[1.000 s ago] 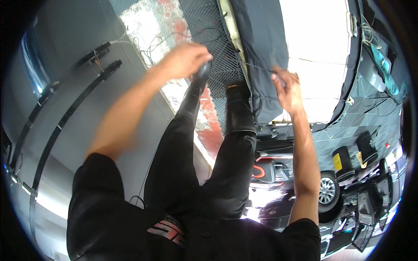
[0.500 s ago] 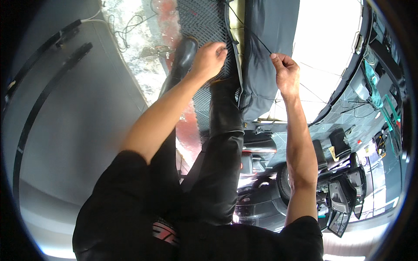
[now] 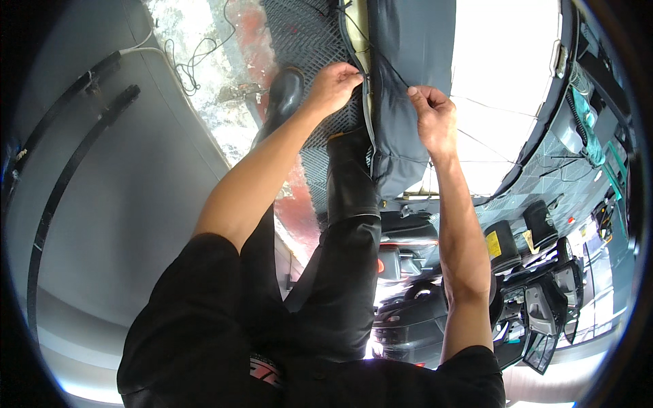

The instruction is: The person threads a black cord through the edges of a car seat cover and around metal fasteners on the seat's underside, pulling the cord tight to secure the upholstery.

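Note:
A large padded piece with a dark grey fabric cover [image 3: 411, 41] lies in front of me, right of centre. Its inner face shows a bright white panel [image 3: 503, 61] crossed by thin dark cords. Along its left side runs a cream foam strip [image 3: 356, 27] beside a dark edge. Between thumb and forefinger, my right hand [image 3: 435, 119] pinches a black cord [image 3: 389, 62], which runs taut to the upper left. My left hand [image 3: 333, 88] is at the cover's left edge, thumb and fingertips pinched together; what they hold there is too small to make out.
Black ribbed matting [image 3: 309, 41] lies under my boot [image 3: 286, 92], beside worn red-and-white flooring [image 3: 204, 68]. A loose thin cable [image 3: 194, 64] curls there. At left stands a big grey panel [image 3: 122, 190]. Dark seats or vehicle parts [image 3: 408, 319] and a teal cloth [image 3: 588, 129] are to the right.
My left hand has moved slightly right, up to the cover's edge. My right hand, still pinching the cord, has shifted a little left.

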Demonstrator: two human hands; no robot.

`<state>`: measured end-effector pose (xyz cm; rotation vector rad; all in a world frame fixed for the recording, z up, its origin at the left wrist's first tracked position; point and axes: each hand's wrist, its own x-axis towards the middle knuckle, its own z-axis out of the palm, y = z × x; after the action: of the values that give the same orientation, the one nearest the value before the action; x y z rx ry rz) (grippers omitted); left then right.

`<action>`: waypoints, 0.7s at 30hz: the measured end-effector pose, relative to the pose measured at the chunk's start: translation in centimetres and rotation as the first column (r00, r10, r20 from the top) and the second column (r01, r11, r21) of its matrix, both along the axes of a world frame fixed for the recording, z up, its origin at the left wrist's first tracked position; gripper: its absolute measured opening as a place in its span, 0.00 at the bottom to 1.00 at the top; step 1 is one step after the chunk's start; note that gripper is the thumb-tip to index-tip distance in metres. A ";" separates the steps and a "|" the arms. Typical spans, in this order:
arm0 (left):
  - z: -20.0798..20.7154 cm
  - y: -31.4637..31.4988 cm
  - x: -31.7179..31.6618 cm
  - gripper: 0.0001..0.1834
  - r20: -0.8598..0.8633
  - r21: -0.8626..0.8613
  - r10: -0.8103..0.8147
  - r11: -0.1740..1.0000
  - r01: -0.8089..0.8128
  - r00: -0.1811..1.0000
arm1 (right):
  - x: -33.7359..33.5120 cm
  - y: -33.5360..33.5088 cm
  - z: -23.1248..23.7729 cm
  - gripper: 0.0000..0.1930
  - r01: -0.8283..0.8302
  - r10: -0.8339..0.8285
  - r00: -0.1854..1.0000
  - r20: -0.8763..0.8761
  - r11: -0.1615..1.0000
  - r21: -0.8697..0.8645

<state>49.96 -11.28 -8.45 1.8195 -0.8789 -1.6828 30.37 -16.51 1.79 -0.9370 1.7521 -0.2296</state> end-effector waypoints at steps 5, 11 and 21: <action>0.7 0.8 0.0 0.09 -0.440 0.408 0.473 0.863 -0.299 0.763 | 0.2 0.2 0.4 0.12 -0.001 0.001 1.000 -0.016 1.000 -0.004; 0.0 0.8 -0.8 0.06 -0.463 0.499 0.676 0.733 -0.462 0.573 | 0.2 1.3 -1.0 0.12 -0.046 0.047 0.998 -0.051 0.998 0.032; 2.1 -0.7 0.0 0.15 -0.468 0.684 0.488 0.728 -0.048 0.737 | 0.9 1.8 -1.9 0.14 -0.112 0.118 0.984 -0.130 0.992 0.059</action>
<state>49.92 -11.93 -6.32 1.4367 0.3151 -2.3166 31.27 -14.69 -0.07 -1.0327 1.8102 -0.0478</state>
